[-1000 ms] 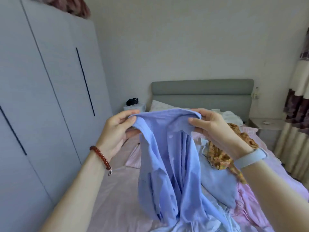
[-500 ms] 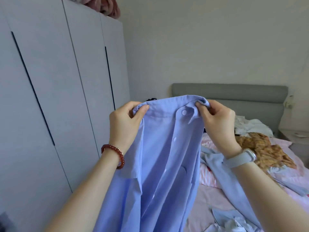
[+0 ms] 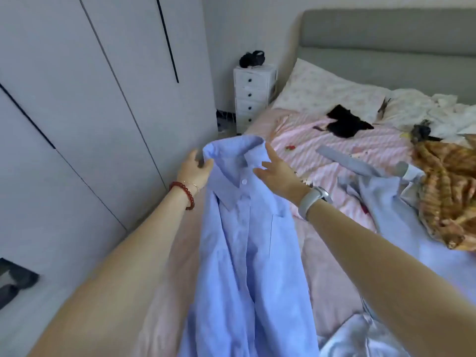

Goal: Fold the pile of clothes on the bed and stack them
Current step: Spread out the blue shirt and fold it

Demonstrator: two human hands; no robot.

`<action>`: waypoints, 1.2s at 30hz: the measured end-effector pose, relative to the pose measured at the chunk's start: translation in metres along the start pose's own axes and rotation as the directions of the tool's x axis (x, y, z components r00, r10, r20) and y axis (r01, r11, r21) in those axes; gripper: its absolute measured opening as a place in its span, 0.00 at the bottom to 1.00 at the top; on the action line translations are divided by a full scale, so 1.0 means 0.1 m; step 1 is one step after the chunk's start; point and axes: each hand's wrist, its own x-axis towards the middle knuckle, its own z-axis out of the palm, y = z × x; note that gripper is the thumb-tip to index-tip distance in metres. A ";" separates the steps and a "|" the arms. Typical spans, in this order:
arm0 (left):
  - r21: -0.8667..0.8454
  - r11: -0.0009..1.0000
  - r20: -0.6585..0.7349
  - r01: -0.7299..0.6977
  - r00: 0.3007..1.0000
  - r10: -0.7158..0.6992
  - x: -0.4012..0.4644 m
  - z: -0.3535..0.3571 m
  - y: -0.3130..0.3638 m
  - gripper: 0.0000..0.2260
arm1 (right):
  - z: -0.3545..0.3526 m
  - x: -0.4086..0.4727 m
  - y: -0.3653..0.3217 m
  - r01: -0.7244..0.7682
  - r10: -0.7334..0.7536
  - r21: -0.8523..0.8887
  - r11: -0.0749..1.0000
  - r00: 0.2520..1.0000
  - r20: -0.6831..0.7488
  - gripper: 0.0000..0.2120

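The blue button-up shirt (image 3: 247, 240) lies front-up along the bed's (image 3: 332, 292) left edge. Left hand (image 3: 193, 168) grips its collar corner; right hand (image 3: 277, 171) rests on the collar, fingers (image 3: 270, 152) spread wide.

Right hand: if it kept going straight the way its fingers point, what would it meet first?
The right hand points up and slightly left, at the blue shirt's collar, which it would likely meet first. Beyond lies the pink striped bedding; depth is unclear.
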 end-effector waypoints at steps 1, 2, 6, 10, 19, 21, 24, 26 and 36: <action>0.068 0.997 0.043 0.037 0.998 -0.040 0.01 0.13 -0.30 0.19 | 0.17 0.02 0.31 -0.062 0.063 -0.015 0.998 0.997 0.047 0.31; 0.102 0.993 0.079 0.067 0.994 -0.075 -0.05 0.26 -0.63 0.20 | 0.32 0.00 0.61 -0.132 0.132 -0.014 0.991 0.990 0.053 0.29; 0.216 0.957 0.152 0.192 0.962 -0.228 -0.66 0.74 -1.82 0.19 | 0.84 -0.51 1.79 -0.380 0.384 -0.112 0.918 0.923 0.012 0.17; 0.302 0.878 0.062 0.370 0.912 -0.406 -1.40 1.01 -2.78 0.27 | 1.25 -1.34 2.61 -0.518 0.510 -0.172 0.838 0.855 -0.092 0.17; 0.221 0.871 0.067 0.438 0.884 -0.462 -1.74 1.11 -3.64 0.33 | 2.13 -2.01 2.94 -0.060 0.071 -0.756 0.652 0.997 -0.018 0.33; 0.193 0.907 0.034 0.375 0.921 -0.388 -1.69 1.00 -3.65 0.27 | 2.24 -1.98 3.03 0.000 0.123 -0.810 0.586 0.988 0.089 0.35; 0.233 0.899 -0.181 0.370 0.925 -0.334 -1.54 0.68 -3.65 0.21 | 2.13 -1.96 3.24 -0.009 0.281 -0.870 0.492 0.948 0.149 0.32; 0.331 0.831 -0.303 0.447 0.884 -0.355 -1.41 0.45 -3.70 0.17 | 1.98 -1.92 3.32 -0.056 0.344 -0.896 0.440 0.932 0.111 0.28; 0.638 0.714 0.308 -0.288 0.945 0.106 -1.79 0.86 -3.75 0.24 | 2.51 -1.97 2.93 0.114 -0.060 -0.727 0.677 0.993 0.100 0.16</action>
